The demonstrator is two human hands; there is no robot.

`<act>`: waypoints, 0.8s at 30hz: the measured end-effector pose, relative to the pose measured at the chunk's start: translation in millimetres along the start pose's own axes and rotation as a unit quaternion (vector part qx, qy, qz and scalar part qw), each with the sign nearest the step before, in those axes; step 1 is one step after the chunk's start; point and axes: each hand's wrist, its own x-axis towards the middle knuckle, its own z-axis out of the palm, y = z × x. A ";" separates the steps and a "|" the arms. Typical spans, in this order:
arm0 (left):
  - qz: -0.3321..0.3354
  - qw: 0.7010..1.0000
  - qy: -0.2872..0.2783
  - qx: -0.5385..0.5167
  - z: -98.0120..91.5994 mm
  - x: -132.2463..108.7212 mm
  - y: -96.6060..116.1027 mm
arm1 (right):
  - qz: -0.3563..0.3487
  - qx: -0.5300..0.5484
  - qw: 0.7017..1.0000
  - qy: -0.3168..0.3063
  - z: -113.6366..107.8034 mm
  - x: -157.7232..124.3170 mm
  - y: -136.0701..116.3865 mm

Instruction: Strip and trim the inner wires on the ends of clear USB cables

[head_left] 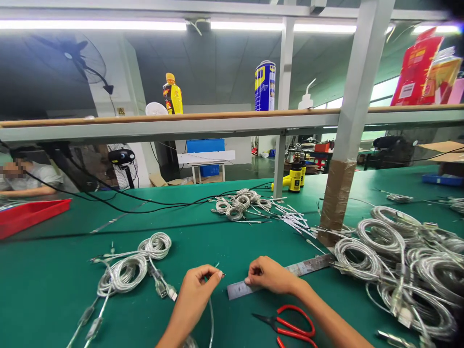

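At bottom centre, the left hand (197, 292) pinched a cable (212, 316); the right hand (270, 274) curled over a ruler (312, 265), its grip unclear.

a green bench (188, 237) is carrying clear cable coils (116, 278) on the left, a larger heap (427, 266) on the right and a small pile (242, 199) farther back. a metal ruler (310, 266) is lying near red-handled snips (274, 321), and a red tray (36, 215) is sitting at the far left. the shelf (108, 127) above is holding a yellow bottle (174, 96) and a blue can (266, 88).
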 end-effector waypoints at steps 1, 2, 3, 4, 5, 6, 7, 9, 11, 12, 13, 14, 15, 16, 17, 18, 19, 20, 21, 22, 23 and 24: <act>-0.004 1.000 -0.002 0.006 -1.0 1.1 -2.0 | 0.012 -0.003 0.999 0.030 4.1 -0.8 -1.8; -0.007 1.000 -0.004 0.007 -1.4 2.0 -4.3 | 0.026 -0.010 0.998 0.062 8.1 -1.3 -4.2; -0.010 1.000 -0.005 0.007 -1.3 2.6 -6.7 | 0.041 -0.018 0.994 0.096 11.7 -1.5 -6.9; -0.011 1.000 -0.006 0.007 -0.8 3.1 -9.1 | 0.054 -0.026 0.990 0.127 14.7 -1.3 -9.8; -0.012 1.000 -0.009 0.007 -0.2 3.4 -11.2 | 0.064 -0.032 0.985 0.154 16.9 -0.8 -12.8; -0.012 1.000 -0.014 0.006 0.6 3.6 -13.0 | 0.069 -0.036 0.981 0.176 18.3 -0.2 -15.5; -0.013 1.000 -0.021 0.004 1.4 3.6 -14.2 | 0.072 -0.038 0.978 0.194 19.0 0.4 -17.9; -0.014 0.999 -0.039 0.002 2.7 3.6 -15.3 | 0.073 -0.038 0.973 0.218 18.8 1.7 -21.3; -0.015 0.999 -0.051 0.001 3.4 3.4 -15.2 | 0.075 -0.037 0.969 0.234 17.3 2.6 -22.9; -0.015 0.998 -0.054 0.001 3.5 3.3 -14.8 | 0.076 -0.037 0.967 0.241 16.5 2.9 -23.2; -0.015 0.998 -0.055 0.001 3.5 3.3 -14.5 | 0.078 -0.036 0.965 0.246 15.7 3.2 -23.3; -0.015 0.998 -0.055 0.002 3.4 3.2 -14.1 | 0.079 -0.036 0.964 0.250 15.0 3.4 -23.4; -0.014 0.998 -0.054 0.003 3.3 3.1 -13.8 | 0.080 -0.036 0.963 0.254 14.3 3.7 -23.4; -0.013 0.998 -0.054 0.003 3.3 3.1 -13.5 | 0.081 -0.036 0.962 0.258 13.6 3.9 -23.6; -0.013 0.998 -0.054 0.004 3.3 3.0 -13.3 | 0.082 -0.037 0.961 0.260 12.9 4.1 -23.8; -0.012 0.998 -0.055 0.004 3.5 2.8 -13.1 | 0.083 -0.037 0.960 0.263 12.2 4.2 -24.1; -0.012 0.998 -0.055 0.005 3.7 2.6 -12.9 | 0.085 -0.038 0.960 0.265 11.5 4.4 -24.5; -0.011 0.998 -0.056 0.006 4.0 2.3 -12.8 | 0.086 -0.038 0.959 0.267 10.9 4.5 -24.9; -0.011 0.998 -0.057 0.007 4.2 1.9 -12.7 | 0.088 -0.039 0.958 0.269 10.4 4.6 -25.3; -0.011 0.998 -0.057 0.009 4.4 1.5 -12.6 | 0.089 -0.039 0.958 0.271 10.0 4.6 -25.6; -0.010 0.998 -0.056 0.012 4.5 1.1 -12.7 | 0.090 -0.039 0.957 0.272 9.7 4.6 -25.9; -0.010 0.998 -0.055 0.014 4.6 0.7 -12.8 | 0.091 -0.039 0.957 0.274 9.5 4.5 -26.1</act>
